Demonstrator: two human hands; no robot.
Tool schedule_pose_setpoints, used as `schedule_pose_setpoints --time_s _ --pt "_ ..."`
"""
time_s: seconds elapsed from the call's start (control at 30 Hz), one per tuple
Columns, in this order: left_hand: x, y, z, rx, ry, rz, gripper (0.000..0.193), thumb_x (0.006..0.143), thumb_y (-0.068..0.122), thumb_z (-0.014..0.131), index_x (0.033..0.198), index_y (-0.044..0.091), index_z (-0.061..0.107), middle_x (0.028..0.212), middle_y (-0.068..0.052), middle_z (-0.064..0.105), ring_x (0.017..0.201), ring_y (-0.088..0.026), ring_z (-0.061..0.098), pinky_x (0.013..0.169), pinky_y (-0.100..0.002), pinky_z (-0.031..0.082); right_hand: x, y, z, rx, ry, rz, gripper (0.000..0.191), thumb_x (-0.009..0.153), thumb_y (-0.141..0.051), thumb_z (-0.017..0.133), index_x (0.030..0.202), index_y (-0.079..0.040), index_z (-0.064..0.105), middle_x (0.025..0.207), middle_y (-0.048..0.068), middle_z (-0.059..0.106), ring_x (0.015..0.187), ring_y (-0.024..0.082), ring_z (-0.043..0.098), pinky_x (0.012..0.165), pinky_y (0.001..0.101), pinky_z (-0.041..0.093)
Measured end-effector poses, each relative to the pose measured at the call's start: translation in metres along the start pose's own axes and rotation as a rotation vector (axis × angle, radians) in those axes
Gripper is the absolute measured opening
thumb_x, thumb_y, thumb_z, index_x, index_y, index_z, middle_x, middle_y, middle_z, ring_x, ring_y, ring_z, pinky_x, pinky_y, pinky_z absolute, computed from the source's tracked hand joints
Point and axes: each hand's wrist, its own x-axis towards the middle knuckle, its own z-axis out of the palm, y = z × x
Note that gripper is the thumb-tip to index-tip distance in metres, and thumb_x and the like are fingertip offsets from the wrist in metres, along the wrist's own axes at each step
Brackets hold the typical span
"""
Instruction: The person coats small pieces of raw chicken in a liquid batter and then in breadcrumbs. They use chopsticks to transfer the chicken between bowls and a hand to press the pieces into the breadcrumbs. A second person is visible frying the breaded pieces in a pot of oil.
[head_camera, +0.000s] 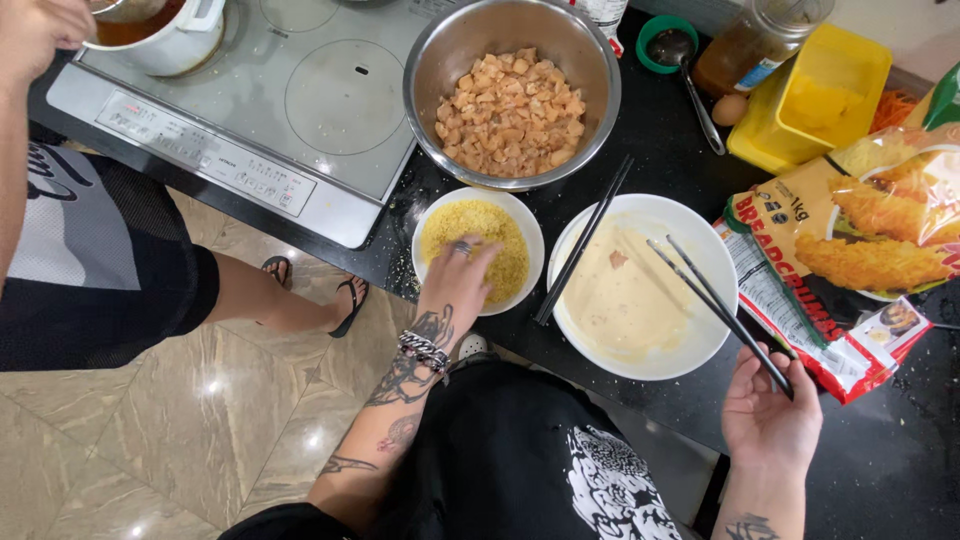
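Black printed shirt (560, 460): seen lowest in view, closest to the camera, between the two forearms.
Left hand (458, 275): reached forward from a tattooed, braceleted wrist; the fingers are dipped into the small white bowl of yellow breadcrumbs (478, 250); whether the grip is closed on anything cannot be told.
Right hand (768, 410): held palm up at the counter edge; the grip is closed on a pair of black chopsticks (722, 312), whose tips are angled over the wide white bowl of pale batter (640, 290).
Second pair of black chopsticks (585, 240): laid across the batter bowl's left rim, between the two white bowls.
Steel bowl of diced pale meat (512, 90): set behind both white bowls, against the silver induction hob (290, 110).
Black counter (900, 450): bare dark surface is left at the lower right; the red and orange breadcrumb bag (850, 260) is touching the batter bowl's right side.
Another person's hand (40, 30): placed at a white pot (170, 40), far left.
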Motion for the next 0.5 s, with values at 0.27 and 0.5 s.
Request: schedule_pose_setpoints --time_s 0.27,0.5 --pt "0.019 -0.005 0.018 0.183 -0.073 0.195 0.045 0.087 0.006 0.056 0.130 0.016 0.064 0.144 -0.015 0.051 0.134 -0.035 0.047 0.109 -0.048 0.042 0.011 0.003 0.000 0.029 -0.014 0.060 0.028 0.114 -0.021 0.053 0.100 0.002 0.063 0.112 0.019 0.071 0.112 0.032 0.070 0.092 0.0292 0.065" --pt "0.018 -0.014 0.006 -0.112 -0.163 0.121 0.032 0.093 0.005 0.057 0.124 0.010 0.066 0.119 -0.014 0.060 0.110 -0.032 0.060 0.093 -0.042 0.052 0.010 0.010 -0.006 0.001 0.028 0.058 0.028 0.114 -0.021 0.054 0.100 0.002 0.063 0.113 0.021 0.071 0.111 0.032 0.070 0.091 0.0289 0.066"
